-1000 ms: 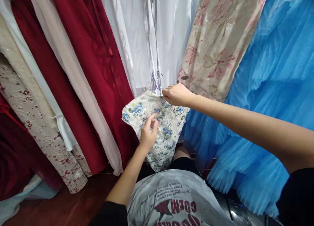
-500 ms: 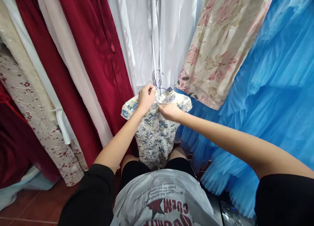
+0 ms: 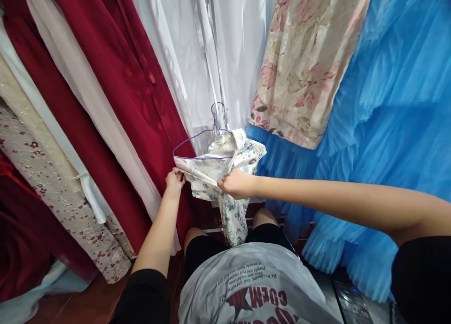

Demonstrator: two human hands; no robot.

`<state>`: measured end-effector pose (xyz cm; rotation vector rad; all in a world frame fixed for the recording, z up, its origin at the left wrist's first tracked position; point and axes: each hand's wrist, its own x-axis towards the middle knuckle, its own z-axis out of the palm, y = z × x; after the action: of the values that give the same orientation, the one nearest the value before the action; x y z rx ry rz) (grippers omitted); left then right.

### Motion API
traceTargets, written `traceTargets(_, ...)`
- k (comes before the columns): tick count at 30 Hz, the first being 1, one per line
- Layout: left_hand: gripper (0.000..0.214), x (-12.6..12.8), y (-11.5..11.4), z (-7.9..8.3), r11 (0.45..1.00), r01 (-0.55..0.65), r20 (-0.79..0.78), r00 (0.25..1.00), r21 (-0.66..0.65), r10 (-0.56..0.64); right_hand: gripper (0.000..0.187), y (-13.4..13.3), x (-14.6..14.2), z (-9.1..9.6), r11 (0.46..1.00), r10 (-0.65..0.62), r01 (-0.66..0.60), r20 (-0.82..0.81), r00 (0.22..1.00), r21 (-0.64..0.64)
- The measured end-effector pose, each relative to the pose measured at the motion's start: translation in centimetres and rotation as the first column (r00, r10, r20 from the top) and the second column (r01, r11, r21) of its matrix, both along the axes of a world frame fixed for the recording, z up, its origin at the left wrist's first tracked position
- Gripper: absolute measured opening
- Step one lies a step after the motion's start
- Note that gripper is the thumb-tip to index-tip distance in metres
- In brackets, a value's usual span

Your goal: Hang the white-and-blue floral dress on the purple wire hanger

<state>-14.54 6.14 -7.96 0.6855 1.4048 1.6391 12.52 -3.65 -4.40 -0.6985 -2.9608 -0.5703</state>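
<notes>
A white shirt (image 3: 234,216) with a blue floral print hangs half on a purple wire hanger (image 3: 192,138), its front spread open. The hanger's left arm is bare of cloth on top, while the right side of the shirt still covers the other arm. At the hanger's left end, my left hand (image 3: 175,179) is closed on the shirt's edge. My right hand (image 3: 237,183) pinches the cloth near the middle of the front. Between both hands the fabric is stretched taut.
Dark red garments (image 3: 116,65) and pale ones hang to the left. White cloth (image 3: 239,56) hangs behind the hanger. On the right are a beige floral garment (image 3: 299,75) and blue tulle (image 3: 398,127). Reddish floor tiles (image 3: 84,300) show at lower left.
My left hand has moved left and down from the collar, pulling the shirt's left side off the hanger's arm. My right hand has lowered slightly. More of the hanger now shows.
</notes>
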Motion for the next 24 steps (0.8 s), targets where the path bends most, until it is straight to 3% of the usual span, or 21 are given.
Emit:
traceTargets(3, 0.024, 2.9, -0.9, -3.5, 0.987, 0.146, 0.018, 0.989, -0.059, -0.146, 0.019, -1.3, 0.9, -1.3, 0.996, 0.064, -0.055, 0.137, 0.988, -0.067)
traceTargets(6, 0.021, 6.0, -2.5, -4.6, 0.939, 0.342, 0.021, 0.940, -0.030, -0.342, 0.018, -2.6, 2.4, -2.8, 0.987, 0.090, -0.055, 0.237, 0.967, -0.151)
traceTargets(9, 0.019, 9.1, -4.9, -2.9, 0.862, 0.498, -0.032, 0.867, 0.097, -0.498, 0.015, -3.1, 3.9, -3.4, 0.967, -0.031, 0.083, 0.211, 0.977, -0.240)
traceTargets(11, 0.016, 11.1, -6.8, -0.9, 0.812, 0.551, -0.092, 0.834, 0.191, -0.544, 0.027, -2.8, 4.6, -3.1, 0.942, -0.177, 0.215, 0.163, 0.971, -0.256)
traceTargets(13, 0.015, 12.8, -8.8, 1.2, 0.745, 0.601, -0.264, 0.798, 0.289, -0.541, 0.046, -2.2, 5.1, -2.3, 0.893, -0.279, 0.289, 0.081, 0.957, -0.346)
traceTargets(14, 0.014, 13.6, -9.8, 2.1, 0.701, 0.631, -0.394, 0.768, 0.332, -0.505, 0.052, -1.9, 5.2, -1.9, 0.850, -0.288, 0.265, 0.018, 0.957, -0.455)
traceTargets(15, 0.014, 14.4, -10.7, 2.9, 0.655, 0.664, -0.533, 0.723, 0.362, -0.439, 0.054, -1.7, 5.2, -1.5, 0.781, -0.285, 0.189, -0.069, 0.956, -0.596)
traceTargets(17, 0.016, 15.5, -11.9, 3.8, 0.589, 0.710, -0.737, 0.621, 0.386, -0.266, 0.047, -1.6, 4.9, -1.1, 0.561, -0.304, -0.077, -0.292, 0.907, -0.824)
traceTargets(19, 0.020, 16.2, -12.3, 3.9, 0.568, 0.729, -0.783, 0.582, 0.382, -0.220, 0.036, -2.0, 4.4, -1.0, 0.357, -0.422, -0.322, -0.459, 0.782, -0.877)
traceTargets(22, 0.032, 16.0, -11.6, 3.0, 0.494, 0.819, -0.706, 0.533, 0.293, -0.466, 0.024, -3.2, 3.8, -1.0, 0.101, -0.665, -0.504, -0.435, 0.607, -0.858)
traceTargets(24, 0.045, 15.2, -11.2, 2.0, 0.401, 0.898, -0.650, 0.414, 0.180, -0.637, 0.020, -3.9, 4.3, -0.6, -0.045, -0.725, -0.544, -0.347, 0.595, -0.838)
